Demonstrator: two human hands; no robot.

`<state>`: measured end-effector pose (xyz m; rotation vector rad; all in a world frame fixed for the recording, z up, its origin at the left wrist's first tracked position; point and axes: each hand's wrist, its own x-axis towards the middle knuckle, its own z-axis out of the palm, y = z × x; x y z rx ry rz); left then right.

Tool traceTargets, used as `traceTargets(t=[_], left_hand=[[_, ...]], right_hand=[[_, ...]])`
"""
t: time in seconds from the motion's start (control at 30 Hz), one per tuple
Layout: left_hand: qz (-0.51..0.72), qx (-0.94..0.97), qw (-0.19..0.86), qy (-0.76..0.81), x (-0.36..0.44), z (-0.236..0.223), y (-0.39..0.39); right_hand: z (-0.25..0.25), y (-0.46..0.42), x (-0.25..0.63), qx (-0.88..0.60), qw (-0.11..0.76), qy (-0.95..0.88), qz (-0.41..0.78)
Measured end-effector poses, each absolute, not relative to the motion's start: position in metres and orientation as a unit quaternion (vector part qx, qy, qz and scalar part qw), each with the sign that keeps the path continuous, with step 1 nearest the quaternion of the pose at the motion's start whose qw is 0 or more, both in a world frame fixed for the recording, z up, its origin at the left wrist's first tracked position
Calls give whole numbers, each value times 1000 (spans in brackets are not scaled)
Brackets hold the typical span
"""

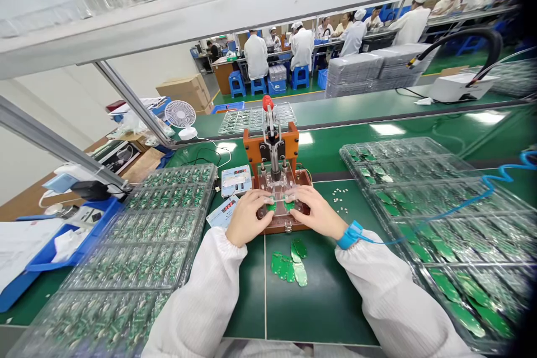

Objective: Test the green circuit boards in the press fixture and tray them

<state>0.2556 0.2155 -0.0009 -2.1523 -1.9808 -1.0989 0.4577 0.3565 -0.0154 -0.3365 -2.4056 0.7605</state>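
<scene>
My left hand is at the left of a press fixture with an orange frame and a red-tipped lever. Its thumb and fingers close on a small green circuit board in the fixture's bed. On the right side, my right hand, with a blue wrist strap, pinches a second green board. Both boards are partly hidden by fingers. Several loose green boards lie on the green mat in front of the fixture.
Clear trays of boards stand left and right. Small white pieces lie right of the fixture. Two meter boxes sit at its left. A blue coiled cord crosses the right tray. People in white coats work behind.
</scene>
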Motion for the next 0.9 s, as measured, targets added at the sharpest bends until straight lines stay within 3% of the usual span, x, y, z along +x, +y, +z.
traceTargets(t=[0.43,0.6,0.77,0.9], left_hand=[[-362,-677,-25,-641,257,-8,213],[-456,-617,78,-636,279,-7,195],[-441,-716,55,-538,323,-15,186],[-352,-810,31,-468,345,-30,192]], right_hand=[[-15,353,458,-125,300,-899,295],[-7,352,466,-156,359,-868,307],[39,367,456,-236,500,-773,312],[104,387,421,-192,533,-764,309]])
